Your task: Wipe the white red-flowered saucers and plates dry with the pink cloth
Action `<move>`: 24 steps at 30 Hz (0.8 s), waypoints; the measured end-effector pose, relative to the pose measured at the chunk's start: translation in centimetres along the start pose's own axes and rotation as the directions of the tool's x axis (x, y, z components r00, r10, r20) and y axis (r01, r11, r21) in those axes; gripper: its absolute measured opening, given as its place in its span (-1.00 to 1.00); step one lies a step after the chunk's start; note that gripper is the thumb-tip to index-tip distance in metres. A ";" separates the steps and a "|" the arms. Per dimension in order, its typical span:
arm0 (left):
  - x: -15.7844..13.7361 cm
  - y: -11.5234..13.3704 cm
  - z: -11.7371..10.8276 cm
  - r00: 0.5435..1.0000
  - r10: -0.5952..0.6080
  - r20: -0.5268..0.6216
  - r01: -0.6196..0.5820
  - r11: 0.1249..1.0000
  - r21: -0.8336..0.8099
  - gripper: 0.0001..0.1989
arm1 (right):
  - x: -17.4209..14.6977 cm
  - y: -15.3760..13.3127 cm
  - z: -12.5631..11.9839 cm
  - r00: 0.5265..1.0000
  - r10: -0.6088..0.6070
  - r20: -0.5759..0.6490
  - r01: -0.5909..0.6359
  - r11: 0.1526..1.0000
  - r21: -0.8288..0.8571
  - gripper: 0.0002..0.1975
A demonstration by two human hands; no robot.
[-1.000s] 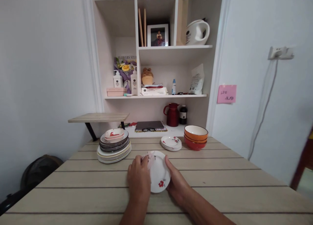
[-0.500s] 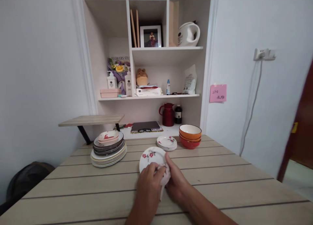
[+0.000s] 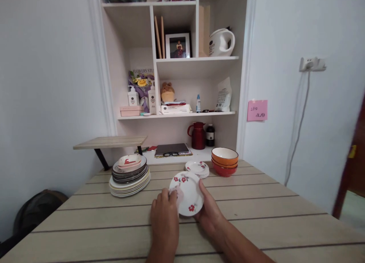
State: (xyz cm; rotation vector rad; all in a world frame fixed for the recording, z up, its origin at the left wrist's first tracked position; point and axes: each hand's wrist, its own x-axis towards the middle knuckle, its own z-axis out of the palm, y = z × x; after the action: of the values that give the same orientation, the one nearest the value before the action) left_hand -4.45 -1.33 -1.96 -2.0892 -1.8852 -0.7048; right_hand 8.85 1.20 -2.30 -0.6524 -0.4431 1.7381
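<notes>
A small white plate with red flowers (image 3: pixel 190 192) is tilted up above the table, its face toward me. My right hand (image 3: pixel 209 209) grips its right edge, thumb on the rim and fingers behind. My left hand (image 3: pixel 165 209) is closed on a thin, pale pinkish cloth or tissue (image 3: pixel 179 194), pressed against the plate's left side. Behind the held plate lies a stack of matching small flowered plates (image 3: pixel 197 168). To its right stand nested orange and red bowls (image 3: pixel 224 162).
On the left is a tall stack of plates (image 3: pixel 129 179) topped by small dishes (image 3: pixel 129 161). A raised wooden shelf (image 3: pixel 110 142) stands behind it. Farther back are a closed laptop (image 3: pixel 172 149), glasses (image 3: pixel 171 154), a red jug (image 3: pixel 198 135) and a dark bottle (image 3: pixel 210 134).
My left hand, with the cloth or tissue, has moved from the plate's lower right to its left side, uncovering the face and lower flower. The view has shifted slightly.
</notes>
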 end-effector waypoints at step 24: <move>-0.3 0.2 0.7 0.972 0.179 0.155 -0.142 0.965 -0.221 -0.58 | 0.5 -1.4 -0.9 0.995 -0.095 0.004 0.095 0.995 0.027 -0.47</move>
State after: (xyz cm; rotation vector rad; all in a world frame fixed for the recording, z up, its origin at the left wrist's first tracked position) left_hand -4.18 -1.26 -2.69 -2.4764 -1.7643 -0.7309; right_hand 10.35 1.99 -2.27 -0.5981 -0.4466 1.6537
